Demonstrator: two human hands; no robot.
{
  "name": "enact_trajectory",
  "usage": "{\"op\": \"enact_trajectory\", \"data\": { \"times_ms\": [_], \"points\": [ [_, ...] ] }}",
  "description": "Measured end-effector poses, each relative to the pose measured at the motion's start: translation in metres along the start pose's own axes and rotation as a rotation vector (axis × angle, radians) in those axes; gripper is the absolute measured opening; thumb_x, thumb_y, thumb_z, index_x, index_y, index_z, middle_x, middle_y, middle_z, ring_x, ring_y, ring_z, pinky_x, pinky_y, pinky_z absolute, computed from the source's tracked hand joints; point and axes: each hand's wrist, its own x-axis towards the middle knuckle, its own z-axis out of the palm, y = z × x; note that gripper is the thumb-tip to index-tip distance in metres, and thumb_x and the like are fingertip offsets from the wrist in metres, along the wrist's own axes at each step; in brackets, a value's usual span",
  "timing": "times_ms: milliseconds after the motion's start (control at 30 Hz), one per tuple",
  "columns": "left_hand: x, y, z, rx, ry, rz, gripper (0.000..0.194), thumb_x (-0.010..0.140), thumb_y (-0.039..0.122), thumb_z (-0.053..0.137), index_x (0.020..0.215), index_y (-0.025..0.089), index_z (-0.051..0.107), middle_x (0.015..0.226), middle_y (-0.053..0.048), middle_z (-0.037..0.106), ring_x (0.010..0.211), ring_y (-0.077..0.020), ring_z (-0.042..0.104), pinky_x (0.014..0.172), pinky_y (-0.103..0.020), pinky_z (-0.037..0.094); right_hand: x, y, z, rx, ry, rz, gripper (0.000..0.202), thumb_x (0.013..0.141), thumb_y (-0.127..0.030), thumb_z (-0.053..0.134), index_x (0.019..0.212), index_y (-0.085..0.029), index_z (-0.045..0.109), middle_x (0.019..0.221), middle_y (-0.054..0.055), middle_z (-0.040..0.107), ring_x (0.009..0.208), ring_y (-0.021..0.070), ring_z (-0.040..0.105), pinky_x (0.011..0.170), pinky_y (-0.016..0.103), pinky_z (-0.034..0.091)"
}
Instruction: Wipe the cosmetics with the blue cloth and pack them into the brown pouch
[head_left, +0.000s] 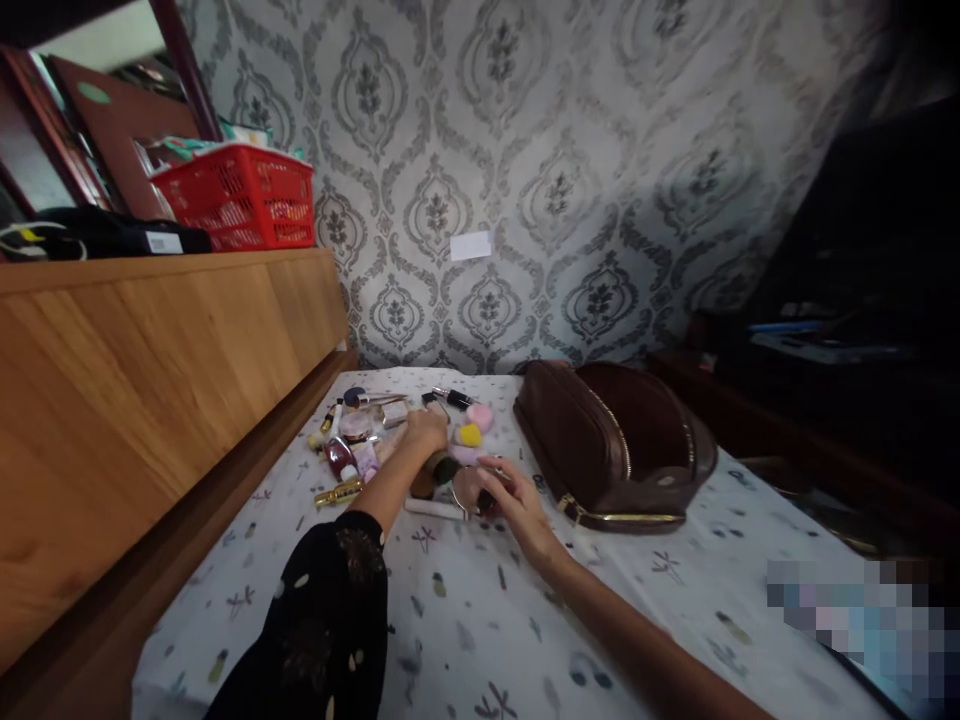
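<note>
Touching a round compact (466,488) at the near edge of the scattered cosmetics with our right hand (521,503), we cannot tell whether its fingers grip it, nor what our left hand (426,432) holds among the pieces, its fingertips being hidden. Near the compact we have a white tube (433,510) and a yellow sponge (470,435). Farther right, our unzipped brown bag (546,440) sits on the patterned cloth (465,630), with a red basket (292,215) atop the wooden panel (187,370) leftward.
</note>
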Motion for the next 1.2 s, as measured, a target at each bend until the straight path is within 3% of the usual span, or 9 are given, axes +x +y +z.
{"op": "enact_trajectory", "data": {
  "times_ms": [167,333,500,633,700,767,867,1033,1200],
  "points": [
    [-0.003,0.007,0.006,-0.1,0.076,-0.014,0.036,0.092,0.035,0.06,0.123,0.016,0.057,0.124,-0.01,0.059,0.106,-0.0229,0.061,0.088,-0.044,0.054,0.002,0.015,-0.013,-0.017,0.044,-0.022,0.054,0.063,-0.061,0.075,0.095,-0.019,0.066,0.08,0.004,0.068,0.055,0.0141,0.054,0.042,0.024,0.042],
    [-0.015,-0.012,0.001,-0.256,0.277,0.036,0.035,0.092,0.036,0.06,0.121,0.017,0.058,0.122,-0.01,0.06,0.104,-0.0222,0.062,0.088,-0.043,0.054,0.008,0.02,-0.015,-0.001,0.08,-0.058,0.059,0.06,-0.062,0.077,0.1,-0.02,0.066,0.094,0.008,0.069,0.078,0.0227,0.063,0.053,0.03,0.053],
    [-0.058,-0.037,-0.011,-0.442,0.547,0.151,0.025,0.099,0.02,0.031,0.111,0.016,0.054,0.116,-0.009,0.063,0.104,-0.0179,0.06,0.091,-0.035,0.049,0.012,0.023,-0.017,0.011,0.122,-0.062,0.062,0.065,-0.064,0.073,0.107,-0.021,0.062,0.104,0.01,0.069,0.093,0.0276,0.064,0.061,0.035,0.057],
    [-0.119,-0.032,0.004,-0.497,0.603,0.386,0.01,0.089,0.018,0.045,0.095,0.019,0.052,0.125,-0.007,0.061,0.112,-0.0176,0.056,0.096,-0.031,0.044,0.012,0.023,-0.018,-0.017,0.128,-0.066,0.062,0.067,-0.066,0.069,0.11,-0.021,0.062,0.109,0.01,0.068,0.095,0.0292,0.064,0.06,0.037,0.058],
    [-0.144,-0.025,0.02,-0.396,0.518,0.719,0.008,0.081,0.016,0.053,0.089,0.019,0.053,0.115,-0.008,0.065,0.109,-0.0198,0.057,0.098,-0.033,0.041,0.012,0.023,-0.018,-0.047,0.134,-0.079,0.06,0.068,-0.067,0.067,0.107,-0.021,0.064,0.11,0.011,0.067,0.095,0.0293,0.063,0.058,0.036,0.057],
    [-0.156,-0.02,0.036,-0.147,0.388,0.893,0.01,0.082,0.015,0.054,0.092,0.019,0.055,0.108,-0.007,0.066,0.104,-0.0205,0.058,0.097,-0.036,0.038,0.012,0.024,-0.019,-0.054,0.14,-0.081,0.059,0.068,-0.066,0.067,0.105,-0.021,0.065,0.111,0.011,0.066,0.096,0.0293,0.062,0.056,0.035,0.057],
    [-0.154,-0.023,0.045,0.107,0.342,0.8,0.014,0.089,0.012,0.048,0.098,0.018,0.056,0.104,-0.008,0.065,0.099,-0.021,0.058,0.095,-0.037,0.038,0.013,0.026,-0.022,-0.017,0.161,-0.052,0.057,0.067,-0.064,0.068,0.104,-0.021,0.065,0.112,0.01,0.066,0.094,0.0285,0.061,0.054,0.033,0.056],
    [-0.136,-0.031,0.032,0.112,0.397,0.506,0.015,0.09,0.011,0.047,0.1,0.018,0.056,0.103,-0.008,0.064,0.105,-0.0239,0.055,0.098,-0.042,0.037,0.018,0.029,-0.026,0.188,0.227,0.063,0.049,0.061,-0.057,0.074,0.093,-0.021,0.066,0.093,0.006,0.067,0.075,0.0222,0.061,0.046,0.028,0.05],
    [-0.129,-0.004,0.02,0.047,0.421,0.462,0.019,0.095,0.015,0.04,0.105,0.017,0.056,0.105,-0.009,0.064,0.102,-0.0242,0.056,0.089,-0.038,0.042,0.022,0.027,-0.027,0.298,0.252,0.108,0.042,0.064,-0.055,0.07,0.086,-0.021,0.061,0.067,0.0,0.062,0.054,0.0165,0.054,0.039,0.024,0.037]
  ]
}}
